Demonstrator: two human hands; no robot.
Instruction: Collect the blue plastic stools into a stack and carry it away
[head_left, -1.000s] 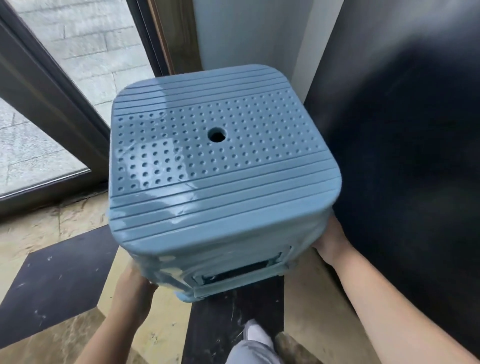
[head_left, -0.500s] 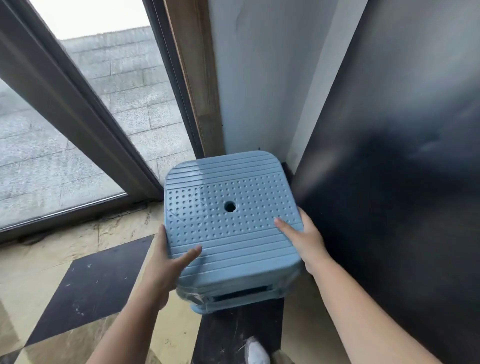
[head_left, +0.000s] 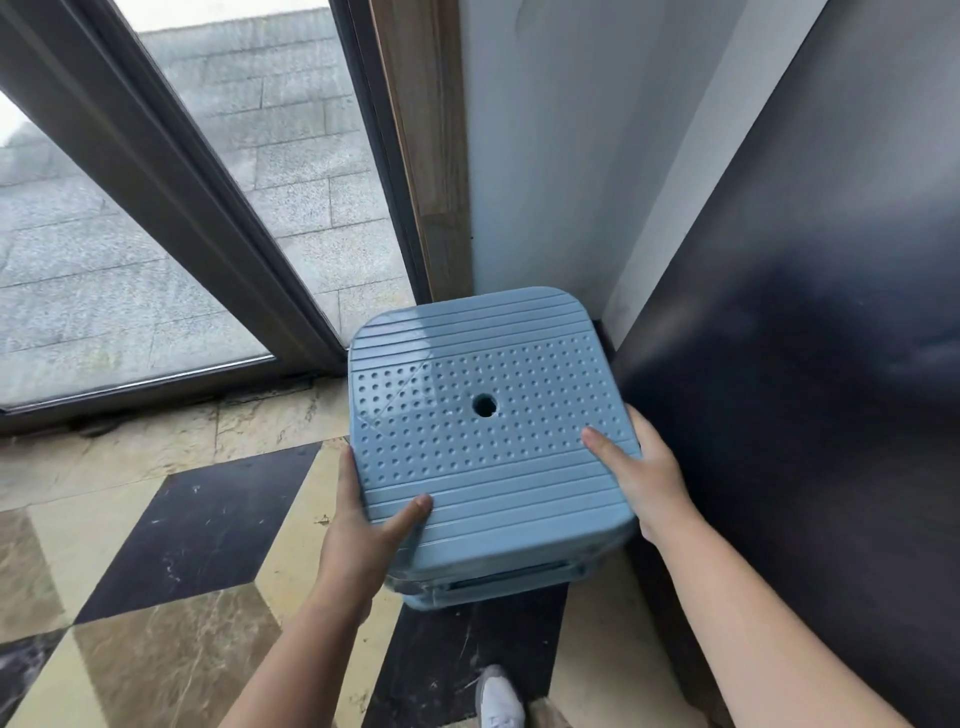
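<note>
Stools (head_left: 488, 431) of blue plastic, nested in a stack, sit gripped between a person's two hands in a corner of a room. Left hand (head_left: 363, 525) clasps the near left edge of the top seat, thumb laid over the grooved surface and fingers wrapped down the side. Right hand (head_left: 644, 478) grasps the right edge, thumb resting on the dotted seat near its round centre hole. Whether the stack touches the floor (head_left: 171, 525) cannot be told. Beyond the left hand lies a patterned floor of dark and pale stone and a dark-framed glass door (head_left: 171, 182). Just beside the right hand rises a dark panel (head_left: 810, 322). A white shoe (head_left: 498, 701) shows below the stack.
</note>
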